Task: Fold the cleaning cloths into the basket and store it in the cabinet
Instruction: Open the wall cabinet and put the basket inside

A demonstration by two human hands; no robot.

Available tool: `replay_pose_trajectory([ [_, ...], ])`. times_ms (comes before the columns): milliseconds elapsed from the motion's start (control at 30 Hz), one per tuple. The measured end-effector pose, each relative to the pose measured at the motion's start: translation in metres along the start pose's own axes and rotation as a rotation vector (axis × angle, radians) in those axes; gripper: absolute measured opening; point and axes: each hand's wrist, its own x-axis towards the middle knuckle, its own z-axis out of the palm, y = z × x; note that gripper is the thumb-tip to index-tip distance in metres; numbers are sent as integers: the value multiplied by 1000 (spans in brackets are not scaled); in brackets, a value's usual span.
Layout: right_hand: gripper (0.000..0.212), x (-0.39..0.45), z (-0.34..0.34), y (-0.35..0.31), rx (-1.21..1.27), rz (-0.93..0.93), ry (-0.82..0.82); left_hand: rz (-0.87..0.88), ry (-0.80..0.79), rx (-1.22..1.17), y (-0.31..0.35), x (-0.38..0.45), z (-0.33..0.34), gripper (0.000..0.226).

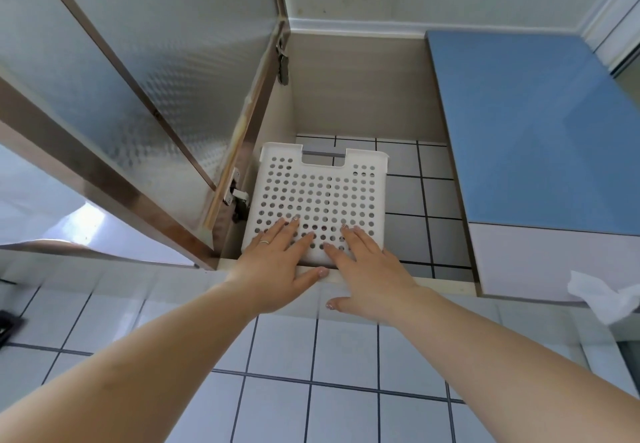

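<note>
Glass door of the cabinet stands swung wide to the left of the basket, its hinges just beside the basket's left wall. The basket, white perforated plastic, sits inside the cabinet at the front left of the tiled shelf, its holed face turned toward the camera and a cut-out handle on the far edge. Whether cloths lie within cannot be told; dark patches show through some holes.

Left hand lies flat on the basket's near left part, fingers straight and spread, a ring on one; it clamps nothing. Right hand lies flat likewise on the near right part, fingers apart and extended, thumb hanging over the cabinet's front lip. Both seem to press the basket inward.

By its look the basket should be light and stiff, with a smooth skin that slides readily over tile, so flat palms suffice for pushing. For lifting or pulling out, the handle slot or the rim would give the surest hold; the holes also offer fingertip purchase.

Right of the basket the shelf tiles run on, then a blue cabinet door stands shut. Further right and nearer, a crumpled white tissue rests on the tiled worktop. The lower hinge, close to the basket's left side, looks like the likeliest snag, and the basket's near edge probably must pass the lip before the door can shut.
</note>
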Motion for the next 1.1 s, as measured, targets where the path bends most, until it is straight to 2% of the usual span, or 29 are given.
replay_pose_trajectory([
  [133, 89, -4, -4, -4, 9, -5, -13, 17, 20, 7, 1, -20, -2, 98],
  [200, 86, -10, -6, -9, -2, -29, -15, 38, 47, -41, 0, -38, -9, 83],
  [300, 80, -24, -10, -19, 8, -80, 28, 6, 139, -247, 1, -72, -27, 72],
  [367, 79, -34, -13, -25, 11, -116, 71, -154, 189, -444, 3, -92, -39, 59],
  [433, 77, -43, -20, -33, 33, -168, 93, -447, 212, -714, 0, -110, -57, 44],
  [467, 77, -48, -23, -35, 35, -188, 104, -609, 234, -891, -2, -116, -63, 46],
  [533, 74, -56, -33, -42, 41, -229, 135, -895, 308, -1234, -7, -130, -79, 72],
  [600, 73, -66, -44, -46, 52, -245, 155, -1037, 429, -1351, -13, -138, -95, 96],
  [667, 72, -76, -54, -50, 53, -261, 169, -1015, 602, -1301, -18, -142, -110, 105],
  [733, 71, -83, -61, -53, 47, -289, 182, -894, 743, -1191, -18, -145, -129, 108],
  [800, 71, -89, -66, -54, 48, -314, 191, -774, 810, -1120, -10, -145, -146, 99],
  [900, 71, -95, -67, -53, 78, -340, 254, -759, 806, -1103, 2, -141, -164, 67],
  [967, 72, -99, -68, -51, 60, -343, 320, -756, 770, -1139, 6, -138, -168, 54],
  [1100, 76, -107, -63, -46, 12, -404, 386, -725, 769, -1107, 15, -137, -172, 65],
])
